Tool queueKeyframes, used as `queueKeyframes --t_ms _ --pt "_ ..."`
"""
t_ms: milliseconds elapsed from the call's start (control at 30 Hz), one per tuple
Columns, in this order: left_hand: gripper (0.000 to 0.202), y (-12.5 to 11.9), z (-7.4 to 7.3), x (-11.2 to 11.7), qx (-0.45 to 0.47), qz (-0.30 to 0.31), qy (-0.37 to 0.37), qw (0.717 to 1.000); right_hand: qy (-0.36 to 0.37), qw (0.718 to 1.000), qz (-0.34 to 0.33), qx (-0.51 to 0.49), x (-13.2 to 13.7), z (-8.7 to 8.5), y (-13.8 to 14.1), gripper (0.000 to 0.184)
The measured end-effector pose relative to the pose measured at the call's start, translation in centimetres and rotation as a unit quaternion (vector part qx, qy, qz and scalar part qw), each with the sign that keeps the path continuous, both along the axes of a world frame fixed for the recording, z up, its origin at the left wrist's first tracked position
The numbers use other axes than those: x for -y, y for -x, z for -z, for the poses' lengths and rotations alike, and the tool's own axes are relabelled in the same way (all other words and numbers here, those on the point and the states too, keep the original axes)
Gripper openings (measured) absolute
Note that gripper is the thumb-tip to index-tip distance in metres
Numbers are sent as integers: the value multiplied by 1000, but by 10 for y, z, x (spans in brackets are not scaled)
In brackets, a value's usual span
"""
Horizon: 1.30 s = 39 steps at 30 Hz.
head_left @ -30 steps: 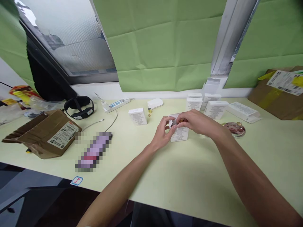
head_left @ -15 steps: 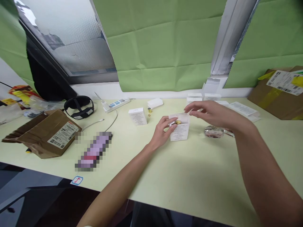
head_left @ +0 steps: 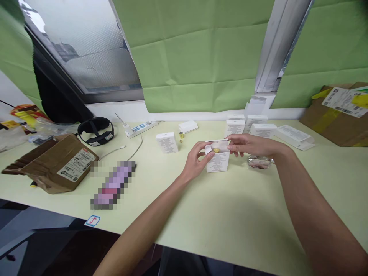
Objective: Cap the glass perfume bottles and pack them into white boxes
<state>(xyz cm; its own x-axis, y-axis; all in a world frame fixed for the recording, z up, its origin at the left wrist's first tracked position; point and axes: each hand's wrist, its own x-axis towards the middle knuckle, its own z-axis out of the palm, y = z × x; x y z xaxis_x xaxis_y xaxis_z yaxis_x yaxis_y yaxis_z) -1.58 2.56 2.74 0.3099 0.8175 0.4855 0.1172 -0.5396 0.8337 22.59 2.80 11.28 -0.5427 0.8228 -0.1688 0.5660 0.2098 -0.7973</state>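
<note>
A small white printed box [head_left: 217, 164] stands upright on the table with its top open. Inside its mouth shows a round gold-coloured piece [head_left: 216, 150]. My left hand [head_left: 197, 159] grips the box from the left, thumb on the front edge and fingers along the back. At the right top edge, my right hand [head_left: 248, 145] has thumb and forefinger closed on the box's flap, the other fingers curled below. Just right of the box lies a clear-wrapped oval packet [head_left: 259, 161], partly behind my right wrist.
Several white boxes [head_left: 235, 127] stand at the back right, near a flat opened carton [head_left: 294, 137]. Another white box [head_left: 167, 143] stands left, beside a small gold cylinder [head_left: 181, 135]. Further out are a cardboard box [head_left: 71, 168], a black headset [head_left: 96, 131], a power strip [head_left: 143, 128] and a blurred phone [head_left: 115, 184].
My right hand has come down and in to the box's right top edge, uncovering the boxes behind. My left hand keeps its hold on the box.
</note>
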Motion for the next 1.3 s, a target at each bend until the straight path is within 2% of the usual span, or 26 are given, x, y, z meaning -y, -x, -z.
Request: queueKeyframes --t_ms 200,367,500,667,800,900,1000,1100,1167,1300 --pt "42 -1 -1 1 3 8 26 1000 6 1000 -9 -15 1 0 2 42" --pt "34 1 0 -1 10 11 21 1000 19 1000 -11 0 2 -1 11 38" --pt "34 1 1 -2 28 14 22 999 0 1000 -1 6 2 -2 12 39" --pt "23 1 0 -2 25 11 0 1000 -43 999 14 -16 2 -4 12 43" --pt "26 2 -3 -2 29 24 -14 999 -34 999 -4 26 -3 2 13 42" --pt "26 1 -2 -3 41 29 10 999 -29 999 -15 41 -7 6 14 41" --pt "20 -2 0 -3 94 35 45 994 -46 998 5 52 -7 5 15 41" --pt "28 -4 2 -3 152 57 86 983 -75 995 36 48 -3 -1 15 49" --pt "29 -4 2 -3 153 70 103 980 -76 996 36 23 1 -5 16 50" --pt "21 -3 -1 -3 107 61 95 988 -63 998 -10 -12 4 -9 17 44"
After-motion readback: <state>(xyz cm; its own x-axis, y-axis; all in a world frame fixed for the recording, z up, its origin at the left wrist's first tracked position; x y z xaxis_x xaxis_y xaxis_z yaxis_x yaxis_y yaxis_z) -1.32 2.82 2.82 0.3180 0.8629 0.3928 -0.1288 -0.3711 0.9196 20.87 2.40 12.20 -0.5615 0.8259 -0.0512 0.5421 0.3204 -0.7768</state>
